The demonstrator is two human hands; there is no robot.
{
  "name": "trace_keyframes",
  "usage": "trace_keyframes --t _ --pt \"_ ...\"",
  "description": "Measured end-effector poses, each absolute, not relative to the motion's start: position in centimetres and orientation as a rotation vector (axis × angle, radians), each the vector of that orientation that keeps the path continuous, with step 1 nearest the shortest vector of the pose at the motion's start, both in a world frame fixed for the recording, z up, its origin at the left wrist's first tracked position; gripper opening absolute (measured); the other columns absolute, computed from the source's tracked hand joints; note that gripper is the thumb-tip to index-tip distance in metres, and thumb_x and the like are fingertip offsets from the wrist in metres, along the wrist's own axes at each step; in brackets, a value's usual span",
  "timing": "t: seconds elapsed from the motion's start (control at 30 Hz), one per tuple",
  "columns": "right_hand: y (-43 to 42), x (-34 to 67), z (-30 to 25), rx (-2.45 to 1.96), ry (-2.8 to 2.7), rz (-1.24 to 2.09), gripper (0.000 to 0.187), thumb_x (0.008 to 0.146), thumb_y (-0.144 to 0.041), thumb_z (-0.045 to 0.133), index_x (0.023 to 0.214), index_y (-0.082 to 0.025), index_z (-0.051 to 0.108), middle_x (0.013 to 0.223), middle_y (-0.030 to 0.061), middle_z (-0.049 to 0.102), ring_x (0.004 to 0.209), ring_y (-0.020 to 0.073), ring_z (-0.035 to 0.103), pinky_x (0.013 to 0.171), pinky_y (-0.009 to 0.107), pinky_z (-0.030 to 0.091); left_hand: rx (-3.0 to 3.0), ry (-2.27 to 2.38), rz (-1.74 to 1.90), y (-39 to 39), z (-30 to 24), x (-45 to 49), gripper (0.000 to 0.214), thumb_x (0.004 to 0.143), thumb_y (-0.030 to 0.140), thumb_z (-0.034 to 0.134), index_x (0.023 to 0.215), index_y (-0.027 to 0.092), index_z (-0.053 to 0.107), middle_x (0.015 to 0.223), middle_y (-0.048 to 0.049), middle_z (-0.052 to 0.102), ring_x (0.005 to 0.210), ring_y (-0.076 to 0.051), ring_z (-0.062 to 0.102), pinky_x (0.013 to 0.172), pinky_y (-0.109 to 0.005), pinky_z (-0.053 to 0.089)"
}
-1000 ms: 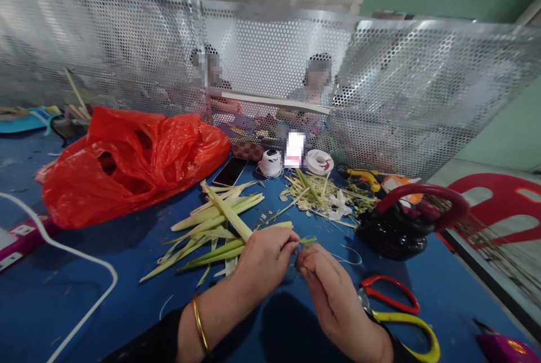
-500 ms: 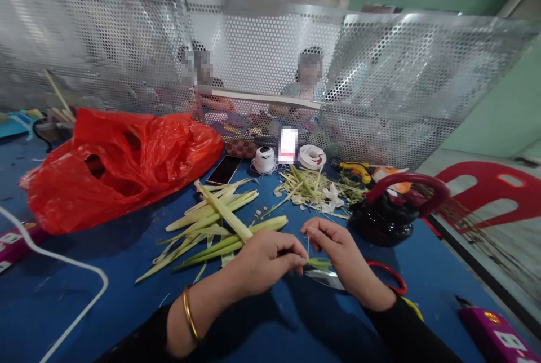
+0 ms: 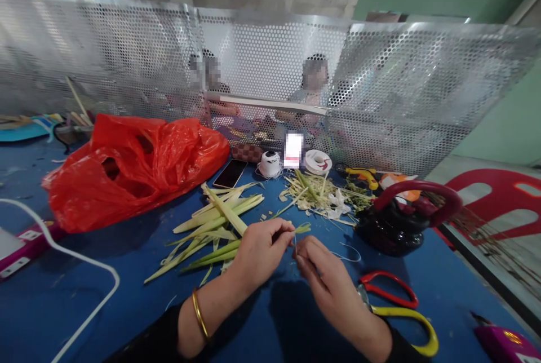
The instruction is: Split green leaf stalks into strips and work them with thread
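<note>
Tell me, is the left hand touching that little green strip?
Touching. The head view shows the left hand pinching the little green strip, whose loose end pokes out past the fingertips.

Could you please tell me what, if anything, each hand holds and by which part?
The left hand pinches a green strip behind its protruding end; the right hand pinches a thread, where along it unclear.

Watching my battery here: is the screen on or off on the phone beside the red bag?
Off, it seems: the phone shows only black glass.
</note>
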State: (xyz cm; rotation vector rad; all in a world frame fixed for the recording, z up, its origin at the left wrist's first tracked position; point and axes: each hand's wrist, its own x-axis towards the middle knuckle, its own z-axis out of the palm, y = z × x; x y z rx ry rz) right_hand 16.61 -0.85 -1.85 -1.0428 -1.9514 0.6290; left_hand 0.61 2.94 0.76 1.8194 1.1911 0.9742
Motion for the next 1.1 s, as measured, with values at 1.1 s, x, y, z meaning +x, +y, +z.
trace_keyframes --t 1.1 --pt "2.1 18.9 -2.5 -1.201 -1.534 1.081 0.028 0.084 -0.037 0.056 0.063 -0.018 0.054 0.057 -0.0031 0.05 0.055 0.0117 0.044 0.053 0.024 0.037 1.458 0.822 0.688 2.0 1.6 1.3 0.007 0.077 0.019 0.057 0.072 0.017 0.061 0.062 0.0004 0.063 0.059 -0.013 0.059 0.062 -0.025 0.047"
